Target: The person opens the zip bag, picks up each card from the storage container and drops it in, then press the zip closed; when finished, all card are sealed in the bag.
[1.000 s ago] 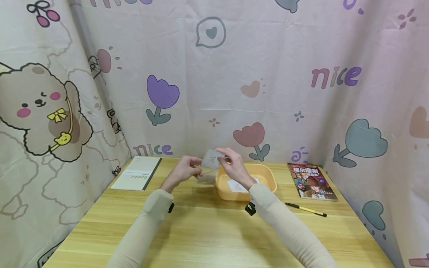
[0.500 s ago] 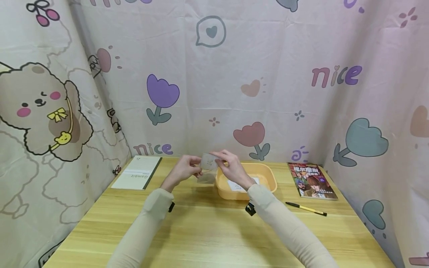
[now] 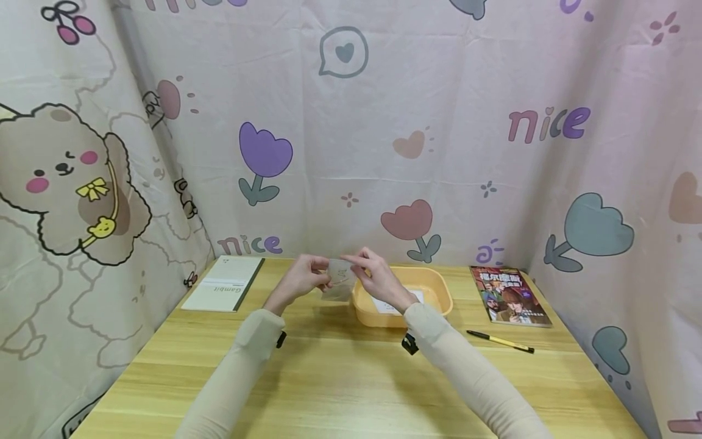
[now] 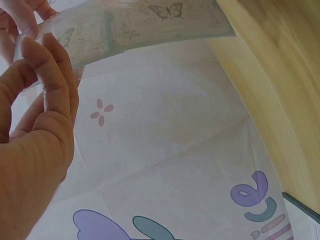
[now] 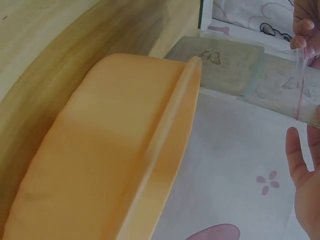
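Observation:
My left hand [image 3: 303, 275] pinches the side of a clear zip bag [image 3: 336, 294] above the table. In the right wrist view a red zip line crosses the bag. A white card [image 3: 340, 271] with a butterfly drawing sits partly in its mouth. My right hand [image 3: 379, 279] pinches the card's upper edge, index finger stretched along it. A second butterfly square [image 5: 212, 60] lies beyond the first, deeper in the bag. An orange plastic basin [image 3: 439, 281] stands beside the bag, below my right hand, with more white paper [image 3: 386, 306] inside.
A notebook [image 3: 222, 286] lies at the table's back left. On the right are a comic magazine [image 3: 510, 297] and a yellow-and-black pen [image 3: 500, 341]. A patterned curtain [image 3: 340, 152] hangs behind the wooden table [image 3: 351, 378].
The card has gone down from above the bag into its mouth, moved by my right hand, which came lower and slightly left. My left hand has kept its hold on the bag.

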Demonstrator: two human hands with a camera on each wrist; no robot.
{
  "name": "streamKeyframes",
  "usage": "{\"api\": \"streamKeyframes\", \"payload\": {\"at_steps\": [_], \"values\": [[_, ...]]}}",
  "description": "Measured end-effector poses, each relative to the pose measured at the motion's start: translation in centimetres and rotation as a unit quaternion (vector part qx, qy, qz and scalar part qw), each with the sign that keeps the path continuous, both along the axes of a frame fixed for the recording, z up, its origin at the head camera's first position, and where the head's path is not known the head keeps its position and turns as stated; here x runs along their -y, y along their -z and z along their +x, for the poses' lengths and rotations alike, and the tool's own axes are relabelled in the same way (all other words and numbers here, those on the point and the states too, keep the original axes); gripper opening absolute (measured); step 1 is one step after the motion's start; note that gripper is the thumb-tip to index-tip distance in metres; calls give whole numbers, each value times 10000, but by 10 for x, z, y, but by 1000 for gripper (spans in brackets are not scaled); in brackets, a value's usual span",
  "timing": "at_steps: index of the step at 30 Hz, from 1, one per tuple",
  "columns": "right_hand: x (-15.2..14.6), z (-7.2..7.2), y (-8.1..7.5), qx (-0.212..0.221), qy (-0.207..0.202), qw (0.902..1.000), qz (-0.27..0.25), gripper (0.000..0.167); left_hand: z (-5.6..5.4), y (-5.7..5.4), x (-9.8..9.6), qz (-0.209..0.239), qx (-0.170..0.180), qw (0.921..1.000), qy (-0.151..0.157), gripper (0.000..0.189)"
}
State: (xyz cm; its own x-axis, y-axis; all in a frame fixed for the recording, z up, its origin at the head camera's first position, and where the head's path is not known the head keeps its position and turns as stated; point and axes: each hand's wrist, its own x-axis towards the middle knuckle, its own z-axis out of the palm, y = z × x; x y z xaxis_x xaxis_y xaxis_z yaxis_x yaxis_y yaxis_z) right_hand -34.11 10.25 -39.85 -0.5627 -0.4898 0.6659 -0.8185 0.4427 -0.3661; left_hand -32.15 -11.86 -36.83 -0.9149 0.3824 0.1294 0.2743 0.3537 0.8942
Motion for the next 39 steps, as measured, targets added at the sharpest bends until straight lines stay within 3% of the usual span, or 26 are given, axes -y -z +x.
{"api": "streamKeyframes", "payload": {"at_steps": [2,5,15,28,34,39], "values": [[0,0,1,48,15,10000,-23,31,-7,7,2,34,-12,10000,-5,29],[-1,0,3,80,75,9999,-32,28,-9,8,2,86,-24,10000,-12,30],[-1,1,4,276,157,9991,286,25,-7,7,1,-52,27,9998,-173,36],[-3,0,8,428,58,9989,164,22,-8,9,2,-78,84,9998,-185,35],[-3,1,7,318,202,9976,588,24,-8,9,1,-63,107,9997,-207,35],[-3,2,7,516,302,9952,775,29,-8,9,1,-97,87,9997,-205,35]]}}
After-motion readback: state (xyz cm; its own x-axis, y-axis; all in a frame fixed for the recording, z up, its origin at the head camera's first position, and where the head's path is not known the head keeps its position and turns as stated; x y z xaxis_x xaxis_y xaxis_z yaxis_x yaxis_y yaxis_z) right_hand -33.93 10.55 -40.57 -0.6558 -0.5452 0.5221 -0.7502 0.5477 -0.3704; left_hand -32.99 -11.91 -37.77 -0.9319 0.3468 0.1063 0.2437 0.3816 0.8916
